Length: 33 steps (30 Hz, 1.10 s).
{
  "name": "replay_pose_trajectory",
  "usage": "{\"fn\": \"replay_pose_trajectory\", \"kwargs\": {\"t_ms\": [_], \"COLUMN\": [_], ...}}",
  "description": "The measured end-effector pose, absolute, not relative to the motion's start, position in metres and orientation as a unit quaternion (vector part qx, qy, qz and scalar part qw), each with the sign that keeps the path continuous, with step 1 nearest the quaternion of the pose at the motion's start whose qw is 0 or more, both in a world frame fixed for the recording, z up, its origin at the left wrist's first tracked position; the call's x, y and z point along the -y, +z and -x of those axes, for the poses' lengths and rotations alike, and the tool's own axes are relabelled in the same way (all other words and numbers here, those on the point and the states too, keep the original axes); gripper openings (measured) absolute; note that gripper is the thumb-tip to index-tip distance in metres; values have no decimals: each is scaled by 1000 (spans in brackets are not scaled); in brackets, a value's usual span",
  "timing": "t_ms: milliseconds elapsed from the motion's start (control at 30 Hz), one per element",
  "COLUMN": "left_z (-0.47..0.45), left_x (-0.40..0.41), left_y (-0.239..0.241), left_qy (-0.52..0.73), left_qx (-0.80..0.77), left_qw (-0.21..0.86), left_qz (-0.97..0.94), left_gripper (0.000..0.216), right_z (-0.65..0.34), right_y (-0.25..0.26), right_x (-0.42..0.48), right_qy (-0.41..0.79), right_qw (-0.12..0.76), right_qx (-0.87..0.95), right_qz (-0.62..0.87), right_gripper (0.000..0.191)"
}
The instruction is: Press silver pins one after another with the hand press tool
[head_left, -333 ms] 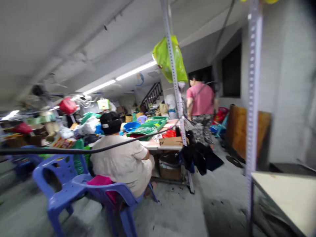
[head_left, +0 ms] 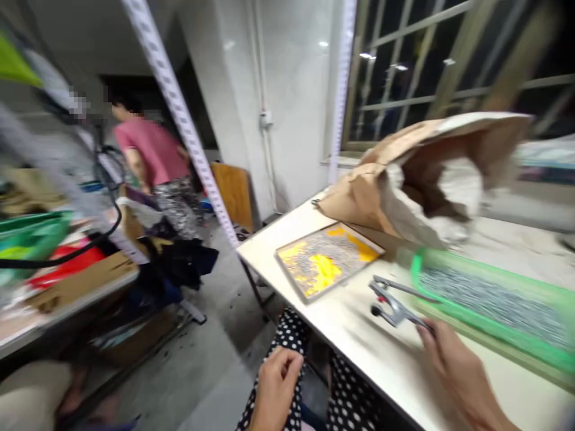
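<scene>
My right hand (head_left: 456,365) is closed round the handle of a grey metal plier-like hand tool (head_left: 398,308), with a small red spot near its head. It is held over the pale tabletop (head_left: 345,335). My left hand (head_left: 276,377) lies on my dotted trouser leg with fingers curled, and nothing shows in it. Beyond the tool sits a shallow tray (head_left: 305,296) with a yellow bottom, strewn with small grey pieces. To the right stands a green basket (head_left: 485,263) full of small metal-grey pieces, blurred.
A crumpled brown paper bag (head_left: 359,197) lies open at the table's back, below a barred window (head_left: 404,66). A perforated metal post (head_left: 179,120) rises left of my table. Further left stand another cluttered table (head_left: 85,305) and a person in a pink shirt (head_left: 150,149).
My view has swung right and down from the room to my own table. Both my hands and the tool have come into sight; the seated person is now mostly out of view.
</scene>
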<state>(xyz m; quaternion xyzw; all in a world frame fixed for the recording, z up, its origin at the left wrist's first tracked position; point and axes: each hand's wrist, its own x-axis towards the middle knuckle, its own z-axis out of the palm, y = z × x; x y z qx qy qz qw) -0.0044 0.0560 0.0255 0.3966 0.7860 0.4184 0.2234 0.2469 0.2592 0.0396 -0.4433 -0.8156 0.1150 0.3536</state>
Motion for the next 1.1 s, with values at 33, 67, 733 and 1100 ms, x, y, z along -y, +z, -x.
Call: {"fn": "replay_pose_trajectory", "kwargs": {"t_ms": [33,67,733,1100], "left_z": [4,2,-26,-70], "left_x": [-74,-90,-278,-303], "left_y": [37,48,40,124], "left_qy": [413,409,-41,66], "left_qx": [-770,-755,-761,-691], "left_qw": [221,216,-25,54], "left_qz": [-433,-465,-647,-718], "left_gripper": [33,32,28,25], "right_z": [-254,-258,-291,-262], "right_y": [40,41,6,9], "right_x": [-260,-260,-224,-232], "right_qy": [120,133,163,133], "right_qw": [343,332,286,286], "right_qx": [813,812,830,835], "right_qz": [455,460,450,452], "right_gripper": [37,36,13,16]}}
